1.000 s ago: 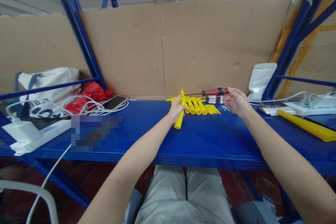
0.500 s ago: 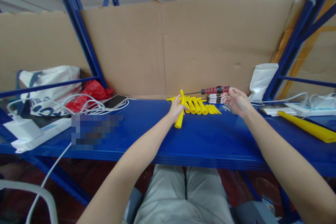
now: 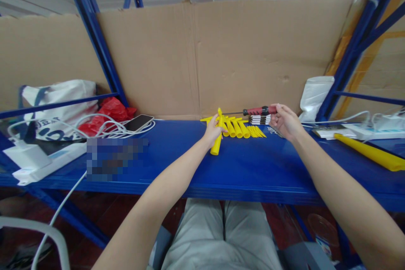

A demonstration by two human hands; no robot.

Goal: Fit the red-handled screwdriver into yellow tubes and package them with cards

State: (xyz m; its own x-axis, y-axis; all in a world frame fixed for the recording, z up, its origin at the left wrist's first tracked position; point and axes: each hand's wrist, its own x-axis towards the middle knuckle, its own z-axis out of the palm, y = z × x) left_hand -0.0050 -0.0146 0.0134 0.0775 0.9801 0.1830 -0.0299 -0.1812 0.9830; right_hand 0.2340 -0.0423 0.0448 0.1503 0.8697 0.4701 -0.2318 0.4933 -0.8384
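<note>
My left hand is closed around a yellow plastic handle with a hollow round lower end and a crosswise top. In my right hand is a red and black screwdriver, held by the end of its grip. The screwdriver lies level, its thin shaft pointing left and its tip meeting the top of the yellow handle. Right behind my left hand, several like yellow handles lie in a row. Beside them are small yellow pointed pieces and a stack of white and dark pieces.
The blue shelf has a cardboard sheet along its back. On the left are a phone, white cables, a red plastic bag and a cloth bag. A long yellow piece and a white pouch are at right.
My right hand and the screwdriver have shifted very slightly, and the grip appears turned a little. My left hand keeps the yellow handle in the same place.
</note>
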